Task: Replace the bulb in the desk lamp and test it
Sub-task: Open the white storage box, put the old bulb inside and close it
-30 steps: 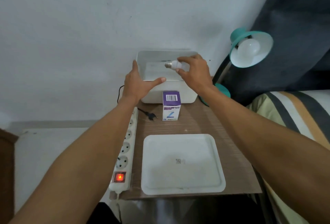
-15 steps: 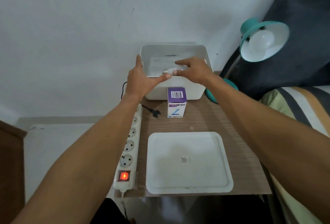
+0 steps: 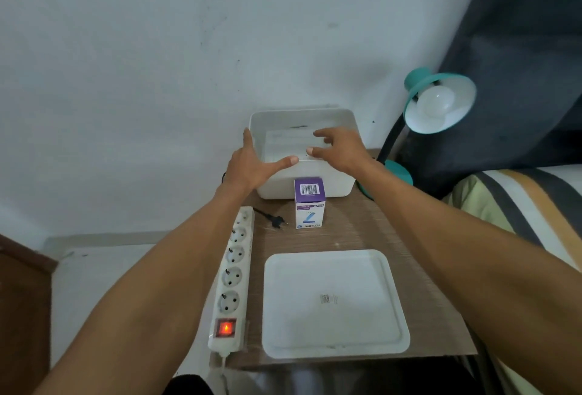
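A teal desk lamp [image 3: 419,79] stands at the table's back right, with a white bulb [image 3: 436,104] seated in its shade. A white bin [image 3: 340,186] sits against the wall. My left hand [image 3: 252,167] grips the bin's front left corner, thumb along the front rim. Above the bin's opening hovers my right hand [image 3: 341,150], fingers spread and holding nothing. The loose bulb is out of sight. A purple and white bulb box [image 3: 309,205] stands upright in front of the bin. The lamp's black plug [image 3: 278,222] lies unplugged on the table.
A white power strip [image 3: 234,271] with its red switch lit runs along the table's left edge. A white tray [image 3: 333,303] lies at the front of the wooden table [image 3: 362,227]. A striped bed cover [image 3: 519,205] and a dark curtain [image 3: 519,48] are on the right.
My right hand lowered the loose bulb into the bin and let go of it; its fingers are now spread. My left hand stayed on the bin's corner.
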Demonstrator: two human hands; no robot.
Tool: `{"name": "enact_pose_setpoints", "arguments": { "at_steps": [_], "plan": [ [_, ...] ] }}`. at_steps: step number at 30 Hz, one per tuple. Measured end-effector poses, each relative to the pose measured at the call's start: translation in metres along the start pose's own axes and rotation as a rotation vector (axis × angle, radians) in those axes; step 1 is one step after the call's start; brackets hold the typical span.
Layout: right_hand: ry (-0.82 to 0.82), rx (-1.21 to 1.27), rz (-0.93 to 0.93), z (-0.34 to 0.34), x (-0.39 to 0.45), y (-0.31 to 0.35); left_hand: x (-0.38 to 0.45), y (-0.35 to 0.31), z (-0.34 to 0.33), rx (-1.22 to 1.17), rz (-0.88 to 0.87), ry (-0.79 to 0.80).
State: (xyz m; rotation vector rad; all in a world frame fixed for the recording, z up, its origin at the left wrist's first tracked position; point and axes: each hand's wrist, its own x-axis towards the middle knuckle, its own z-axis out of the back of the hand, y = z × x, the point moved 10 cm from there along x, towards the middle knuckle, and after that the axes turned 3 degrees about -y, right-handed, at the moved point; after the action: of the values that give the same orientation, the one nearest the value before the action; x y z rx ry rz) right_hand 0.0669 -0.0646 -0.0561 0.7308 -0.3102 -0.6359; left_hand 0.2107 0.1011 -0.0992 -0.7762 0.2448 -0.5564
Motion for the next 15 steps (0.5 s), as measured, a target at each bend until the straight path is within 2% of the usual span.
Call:
{"name": "enact_pose_setpoints", "arguments": {
  "at_steps": [8,15],
  "plan": [
    [-0.138,0.024,0.070,0.040,-0.040,0.000,-0.035,0.002,0.010,0.018,-0.034,-0.043],
    [-0.159,-0.034,0.038,0.040,-0.099,-0.023,-0.115,0.011,-0.002,-0.090,-0.074,-0.122]
  ]
}}
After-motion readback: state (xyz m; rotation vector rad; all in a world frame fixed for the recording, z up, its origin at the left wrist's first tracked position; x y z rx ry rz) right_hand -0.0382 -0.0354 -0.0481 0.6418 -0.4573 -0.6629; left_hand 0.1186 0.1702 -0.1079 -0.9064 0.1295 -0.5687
